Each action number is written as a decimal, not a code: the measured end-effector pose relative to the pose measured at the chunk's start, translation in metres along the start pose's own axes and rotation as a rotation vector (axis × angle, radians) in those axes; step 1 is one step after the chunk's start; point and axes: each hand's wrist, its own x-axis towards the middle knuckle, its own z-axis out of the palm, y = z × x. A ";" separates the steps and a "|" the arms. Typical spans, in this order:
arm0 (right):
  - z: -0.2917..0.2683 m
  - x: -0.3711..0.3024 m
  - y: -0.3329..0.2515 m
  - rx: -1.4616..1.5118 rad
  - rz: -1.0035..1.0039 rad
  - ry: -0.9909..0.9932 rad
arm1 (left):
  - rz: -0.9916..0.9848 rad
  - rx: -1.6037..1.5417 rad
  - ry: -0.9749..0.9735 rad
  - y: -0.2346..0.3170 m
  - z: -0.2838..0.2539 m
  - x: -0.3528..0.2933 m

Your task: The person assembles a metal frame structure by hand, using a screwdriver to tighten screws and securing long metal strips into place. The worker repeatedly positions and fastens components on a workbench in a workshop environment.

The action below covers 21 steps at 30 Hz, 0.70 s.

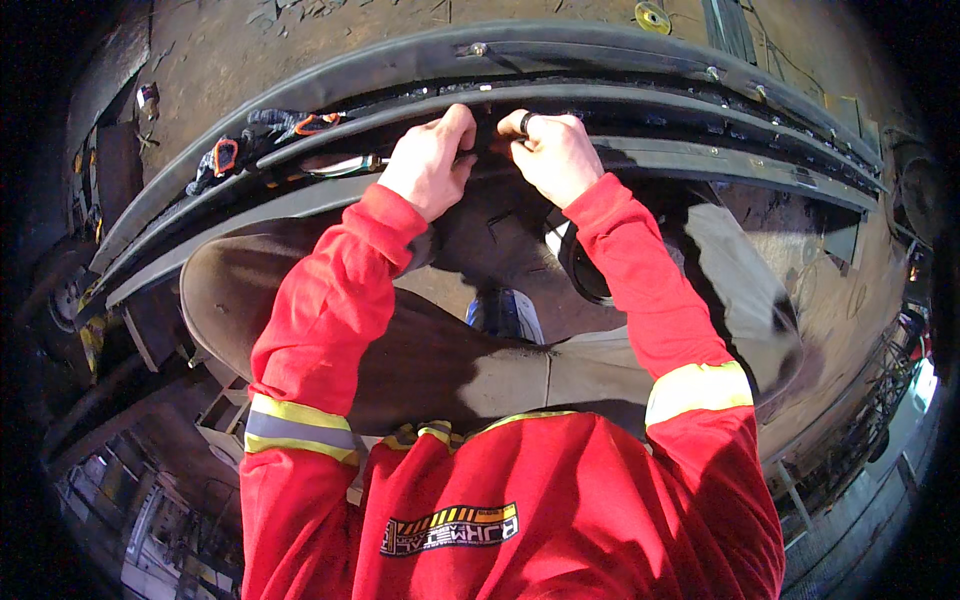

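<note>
My left hand point(432, 165) is closed, its fingers pinched over the dark gap between the long metal beams in front of me. My right hand point(555, 155), with a dark ring on one finger, is closed in a pinch just to its right. Whatever the fingertips hold is too small and dark to make out. Beneath both hands run the middle beam point(660, 97) and the nearest beam point(690, 155), side by side. Left of my left hand, a slim tool with a pale handle point(345, 164) lies between these beams.
Dark work gloves with orange trim point(283, 122) lie on the beams at the left. Behind runs a farther beam point(600, 48) with small bolts along it. A yellow disc point(652, 17) lies on the brown floor beyond. My knees and a blue shoe point(505, 312) are close below.
</note>
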 end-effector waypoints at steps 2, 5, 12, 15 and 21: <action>0.008 -0.002 0.006 0.008 -0.054 0.049 | -0.003 0.002 -0.001 0.000 0.000 0.000; 0.012 -0.004 0.009 0.064 -0.018 0.088 | -0.004 0.003 0.000 0.000 0.001 0.001; 0.016 -0.012 -0.009 -0.210 0.097 0.174 | -0.012 0.004 0.016 0.000 0.001 0.000; 0.016 -0.015 -0.005 -0.294 -0.019 0.243 | -0.033 0.014 0.016 0.003 0.001 -0.001; 0.021 -0.014 0.005 -0.151 -0.058 0.235 | -0.067 -0.036 0.048 -0.006 0.005 -0.002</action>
